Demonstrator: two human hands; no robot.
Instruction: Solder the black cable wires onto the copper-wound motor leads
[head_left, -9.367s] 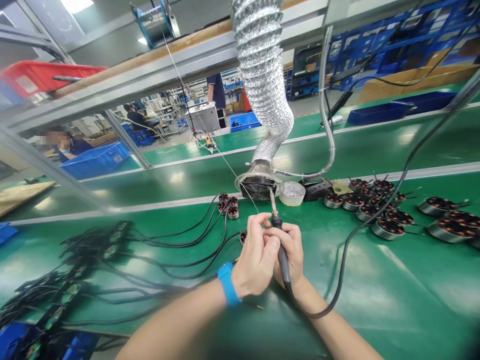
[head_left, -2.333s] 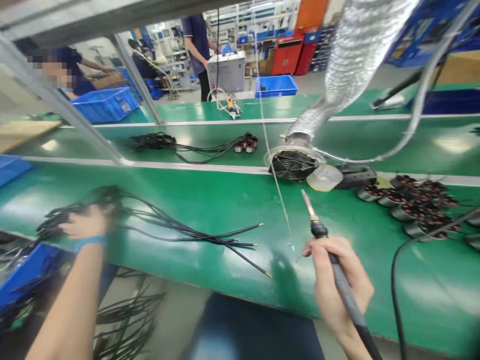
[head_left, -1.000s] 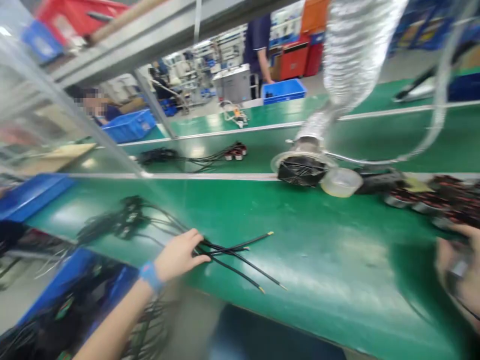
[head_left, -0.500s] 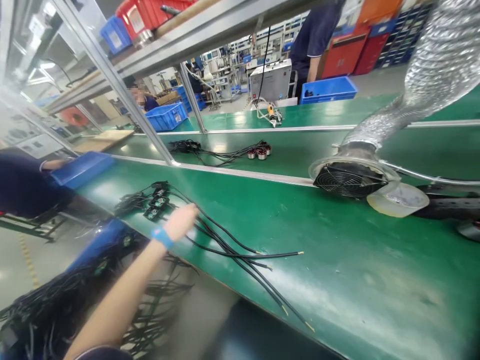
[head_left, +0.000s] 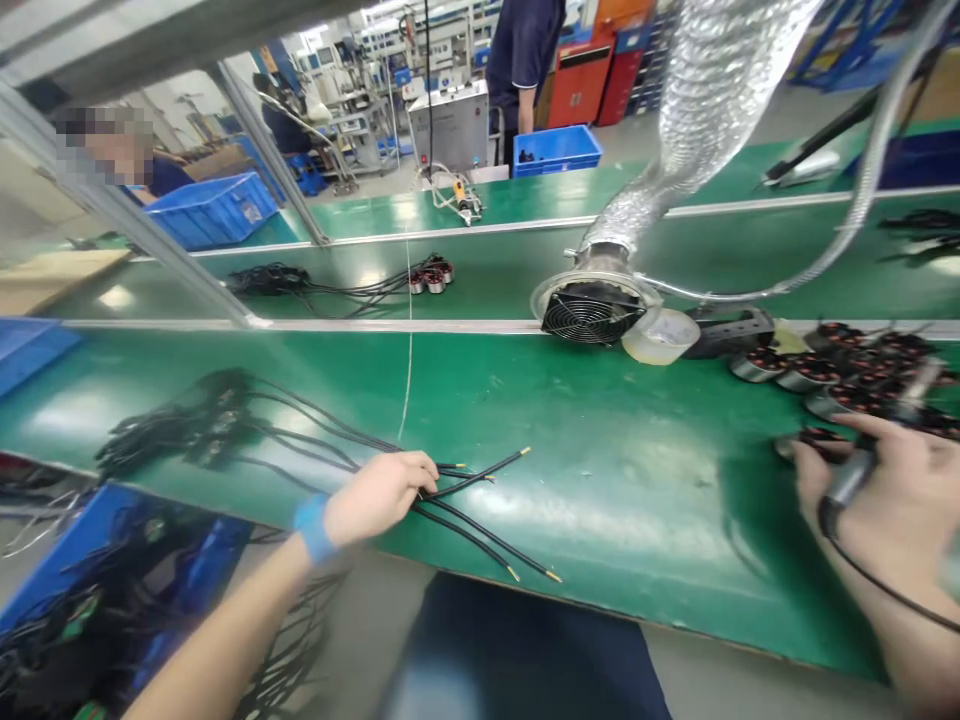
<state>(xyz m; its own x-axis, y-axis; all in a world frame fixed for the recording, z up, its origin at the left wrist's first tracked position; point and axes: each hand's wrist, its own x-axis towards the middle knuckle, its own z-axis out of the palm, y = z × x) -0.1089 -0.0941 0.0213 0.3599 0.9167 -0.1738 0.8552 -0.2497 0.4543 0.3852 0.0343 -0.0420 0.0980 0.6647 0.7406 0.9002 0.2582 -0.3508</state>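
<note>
Several black cables [head_left: 480, 533] with bare yellowish ends lie across the green bench [head_left: 637, 480]. My left hand [head_left: 386, 490], with a blue wristband, is closed round them near those ends. The cables run left to blurred dark connectors [head_left: 225, 405] and a coiled bundle. At the right edge, my right hand [head_left: 892, 490] is wrapped round a soldering iron [head_left: 851, 480] with a thin black cord. It is beside several round motor parts [head_left: 757, 365] with silver rims and copper windings; its thumb is near the closest one.
A fan [head_left: 592, 318] on a foil duct [head_left: 712, 90] and a translucent tub [head_left: 660, 337] stand mid-bench. More cables with motor parts [head_left: 431, 275] lie beyond the rail. A blue bin [head_left: 112, 600] of cables is below left. Two people are beyond the bench.
The view has turned right, bringing my right hand, the iron and the motor parts into sight. My left hand has slid along the cables toward their bare ends.
</note>
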